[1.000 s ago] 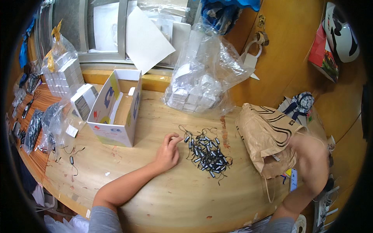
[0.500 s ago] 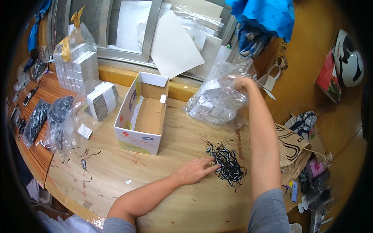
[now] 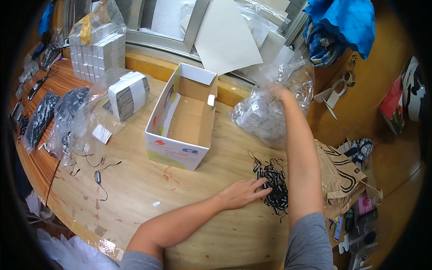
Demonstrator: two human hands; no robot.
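Note:
My left hand [image 3: 243,193] lies palm down on the table with its fingers apart. Its fingertips touch the near left side of a pile of small black cables with short cylindrical bodies [image 3: 273,186]. Farther back, my right arm reaches to a clear plastic bag [image 3: 263,119] full of small white boxes. At the bag's upper part my right hand [image 3: 278,93] is blurred and partly covered by the film, so I cannot make out its fingers or anything in them.
An open cardboard box [image 3: 177,150] stands mid-table. To its left are a banded stack [image 3: 127,96] in plastic, a small white box [image 3: 102,133], one loose cable [image 3: 98,177] and bagged black items [image 3: 41,121]. White boxes [image 3: 98,56] are piled behind. A brown paper bag [image 3: 337,175] sits right.
My view has shifted, so the table's things sit differently in the picture. My right hand stays at the plastic bag, whose film has moved a little. The left hand remains against the cable pile.

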